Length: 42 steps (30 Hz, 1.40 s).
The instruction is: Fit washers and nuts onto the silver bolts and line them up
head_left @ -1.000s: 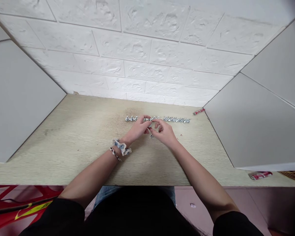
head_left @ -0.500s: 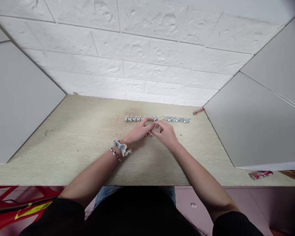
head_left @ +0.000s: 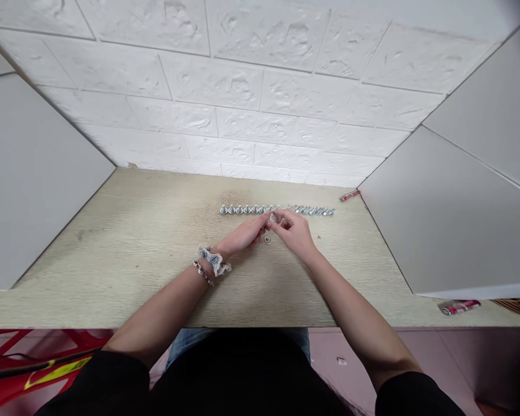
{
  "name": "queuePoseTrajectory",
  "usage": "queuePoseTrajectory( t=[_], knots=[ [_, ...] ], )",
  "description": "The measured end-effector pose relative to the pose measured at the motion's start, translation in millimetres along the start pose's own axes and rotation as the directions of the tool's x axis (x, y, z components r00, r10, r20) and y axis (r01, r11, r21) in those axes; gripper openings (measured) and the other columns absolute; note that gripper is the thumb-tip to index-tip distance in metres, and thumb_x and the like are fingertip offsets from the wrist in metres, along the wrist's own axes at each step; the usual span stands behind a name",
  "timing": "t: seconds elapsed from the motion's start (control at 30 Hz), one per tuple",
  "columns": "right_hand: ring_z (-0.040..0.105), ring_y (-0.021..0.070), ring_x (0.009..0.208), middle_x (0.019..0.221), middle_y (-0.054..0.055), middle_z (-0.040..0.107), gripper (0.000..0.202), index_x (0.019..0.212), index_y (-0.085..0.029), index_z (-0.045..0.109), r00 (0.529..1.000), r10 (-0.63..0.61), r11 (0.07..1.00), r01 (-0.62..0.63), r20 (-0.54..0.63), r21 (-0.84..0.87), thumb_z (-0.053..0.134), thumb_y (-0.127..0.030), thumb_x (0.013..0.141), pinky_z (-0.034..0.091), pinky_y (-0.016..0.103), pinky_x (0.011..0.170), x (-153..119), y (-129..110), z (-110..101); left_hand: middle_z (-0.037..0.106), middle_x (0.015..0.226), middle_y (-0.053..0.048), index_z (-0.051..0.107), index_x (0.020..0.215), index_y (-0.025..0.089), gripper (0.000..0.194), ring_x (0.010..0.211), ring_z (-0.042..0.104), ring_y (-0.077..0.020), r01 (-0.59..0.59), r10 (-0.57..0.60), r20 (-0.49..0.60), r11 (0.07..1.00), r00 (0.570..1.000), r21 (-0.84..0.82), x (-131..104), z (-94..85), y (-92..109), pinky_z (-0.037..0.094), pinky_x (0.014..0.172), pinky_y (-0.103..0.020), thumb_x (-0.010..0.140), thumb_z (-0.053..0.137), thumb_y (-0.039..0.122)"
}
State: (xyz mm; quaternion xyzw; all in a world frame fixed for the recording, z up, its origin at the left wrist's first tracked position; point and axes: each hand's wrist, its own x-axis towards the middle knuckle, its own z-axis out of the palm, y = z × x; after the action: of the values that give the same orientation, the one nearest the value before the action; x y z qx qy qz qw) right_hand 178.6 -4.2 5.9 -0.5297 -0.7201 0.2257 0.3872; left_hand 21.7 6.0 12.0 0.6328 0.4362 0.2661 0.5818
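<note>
My left hand (head_left: pixel 252 229) and my right hand (head_left: pixel 293 230) meet just in front of a row of metal fasteners. Pinched between their fingertips is a small silvery bolt (head_left: pixel 273 218), its round end showing and the rest hidden by fingers. The left fingers are curled beneath it, with the thumb against its side. Right thumb and index finger grip it from the other side. A nut (head_left: pixel 267 239) lies on the tabletop just below the hands. Behind the left hand, several bolts (head_left: pixel 239 209) stand upright in a line. More bolts (head_left: pixel 312 211) lie tilted close together to the right.
The pale wooden table (head_left: pixel 156 248) ends at a white brick-patterned wall (head_left: pixel 234 127), with grey panels (head_left: pixel 459 219) at both sides. One red cylinder (head_left: pixel 350 196) lies by the right panel, another red cylinder (head_left: pixel 460 307) near the front edge. A tiny reddish scrap (head_left: pixel 319 237) lies right of my hands.
My left index finger has come down from its raised arch, and the left hand has turned flatter. The bolt's round end now shows more clearly between the fingertips. The nut stays put.
</note>
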Motion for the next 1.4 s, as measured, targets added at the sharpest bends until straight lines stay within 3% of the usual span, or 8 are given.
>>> queuePoseTrajectory(
  t=[0.1, 0.2, 0.4, 0.6, 0.8, 0.97, 1.13, 1.4],
  knots=[
    [0.046, 0.0091, 0.057, 0.083, 0.002, 0.059, 0.027, 0.098, -0.019, 0.064, 0.991, -0.01, 0.993, 0.026, 0.135, -0.115, 0.059, -0.033, 0.076, 0.039, 0.025, 0.062, 5.7, 11.2, -10.9, 0.037, 0.059, 0.003, 0.045, 0.07, 0.016, 0.04, 0.048, 0.034, -0.0079, -0.002, 0.001, -0.087, 1.0, 0.996, -0.005, 0.5, -2.3, 2.4, 0.03, 0.046, -0.022, 0.084, 0.034, 0.052],
    [0.049, 0.012, 0.066, 0.08, 0.002, 0.06, 0.024, 0.096, -0.02, 0.066, 0.962, 0.007, 0.976, 0.053, 0.272, -0.213, 0.06, -0.027, 0.075, 0.038, 0.026, 0.068, 9.1, 21.7, -20.6, 0.042, 0.062, 0.003, 0.046, 0.071, 0.016, 0.031, 0.049, 0.039, -0.0076, 0.014, -0.013, -0.141, 1.0, 0.99, 0.004, 1.1, -3.8, 4.0, 0.032, 0.046, -0.021, 0.082, 0.041, 0.045],
    [0.047, 0.0108, 0.059, 0.065, -0.002, 0.058, 0.027, 0.1, -0.021, 0.066, 0.868, 0.158, 0.973, -0.056, 0.47, -0.224, 0.057, -0.024, 0.075, 0.035, 0.023, 0.059, 6.7, 27.0, -23.9, 0.056, 0.073, 0.001, 0.047, 0.085, 0.018, 0.024, 0.052, 0.049, -0.0084, -0.032, 0.046, -0.127, 0.994, 0.991, 0.109, 4.5, -2.1, -6.0, 0.038, 0.051, -0.022, 0.081, 0.046, 0.042],
    [0.049, 0.0126, 0.063, 0.072, -0.001, 0.062, 0.029, 0.1, -0.023, 0.067, 0.86, 0.174, 0.979, -0.097, 0.48, -0.182, 0.059, -0.028, 0.072, 0.036, 0.024, 0.059, 6.2, 32.8, -21.8, 0.062, 0.078, -0.001, 0.054, 0.08, 0.016, 0.034, 0.049, 0.052, -0.0081, -0.061, 0.075, -0.112, 0.99, 0.991, 0.125, 6.7, -2.7, -10.0, 0.04, 0.053, -0.023, 0.082, 0.044, 0.049],
    [0.048, 0.0113, 0.061, 0.068, -0.002, 0.059, 0.032, 0.104, -0.023, 0.066, 0.833, 0.188, 0.98, -0.123, 0.52, -0.157, 0.057, -0.027, 0.073, 0.034, 0.023, 0.058, 5.9, 31.3, -20.5, 0.063, 0.07, 0.001, 0.065, 0.068, 0.016, 0.033, 0.07, 0.056, -0.0141, -0.144, 0.23, -0.171, 0.902, 0.958, 0.406, 8.0, -4.8, -9.0, 0.038, 0.064, -0.024, 0.079, 0.051, 0.044],
    [0.042, 0.0096, 0.056, 0.058, -0.005, 0.05, 0.029, 0.099, -0.021, 0.067, 0.832, 0.18, 0.98, -0.104, 0.525, -0.171, 0.055, -0.026, 0.073, 0.031, 0.021, 0.054, 5.5, 26.2, -21.0, 0.067, 0.075, 0.0, 0.069, 0.08, 0.017, 0.03, 0.069, 0.056, -0.014, -0.141, 0.244, -0.156, 0.862, 0.957, 0.486, 3.1, -1.9, -5.1, 0.037, 0.064, -0.023, 0.081, 0.048, 0.039],
    [0.045, 0.0102, 0.058, 0.061, -0.004, 0.055, 0.036, 0.106, -0.021, 0.065, 0.839, 0.164, 0.984, -0.1, 0.519, -0.15, 0.055, -0.024, 0.072, 0.033, 0.022, 0.057, 5.3, 24.6, -20.1, 0.066, 0.07, -0.002, 0.07, 0.081, 0.017, 0.032, 0.061, 0.051, -0.0136, -0.139, 0.243, -0.085, 0.771, 0.966, 0.621, 1.0, -1.1, -3.3, 0.032, 0.059, -0.024, 0.084, 0.043, 0.036],
    [0.047, 0.0107, 0.059, 0.063, -0.003, 0.058, 0.039, 0.109, -0.02, 0.065, 0.838, 0.175, 0.984, -0.127, 0.517, -0.126, 0.055, -0.024, 0.072, 0.035, 0.023, 0.058, 5.1, 28.4, -18.0, 0.062, 0.065, -0.002, 0.067, 0.073, 0.016, 0.033, 0.059, 0.048, -0.0138, -0.164, 0.229, -0.029, 0.775, 0.973, 0.61, 4.2, -2.6, -10.3, 0.028, 0.056, -0.024, 0.084, 0.042, 0.033]
  ],
)
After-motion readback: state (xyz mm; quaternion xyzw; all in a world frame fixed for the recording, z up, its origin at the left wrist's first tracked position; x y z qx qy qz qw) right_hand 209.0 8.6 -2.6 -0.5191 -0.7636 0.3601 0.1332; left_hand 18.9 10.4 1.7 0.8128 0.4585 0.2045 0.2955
